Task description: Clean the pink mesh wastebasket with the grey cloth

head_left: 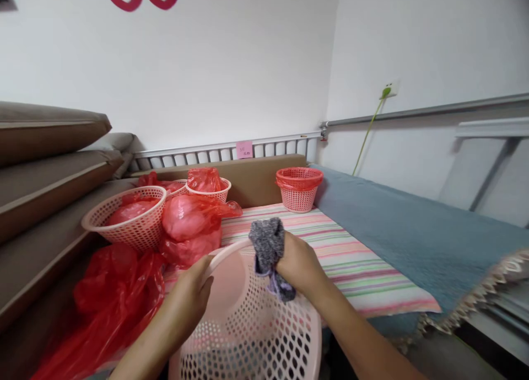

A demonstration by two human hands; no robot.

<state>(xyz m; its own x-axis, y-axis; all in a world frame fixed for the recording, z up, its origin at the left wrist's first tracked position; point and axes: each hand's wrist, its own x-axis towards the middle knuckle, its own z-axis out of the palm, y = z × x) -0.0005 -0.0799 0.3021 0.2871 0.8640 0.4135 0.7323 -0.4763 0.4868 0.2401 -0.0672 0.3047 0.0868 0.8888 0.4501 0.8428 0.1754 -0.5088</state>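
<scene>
A large pale pink plastic basket point(285, 330) with round holes is tilted toward me at the bottom centre. On its left rim, my left hand point(194, 292) is closed, thumb over the edge. A grey knitted cloth point(268, 242) with purple edging is bunched in my right hand point(295, 261), against the far rim of the basket. The fingers of my right hand are wrapped round this cloth and partly hidden behind it.
Red plastic bags point(119, 297) lie at the left, beside a pink basket point(136, 231) holding a red bag. Stacked pink and red baskets point(298, 195) stand on a striped cloth point(363, 264). Grey-brown cushions point(45, 176) are piled at the left; a blue cover point(397, 220) spreads rightward.
</scene>
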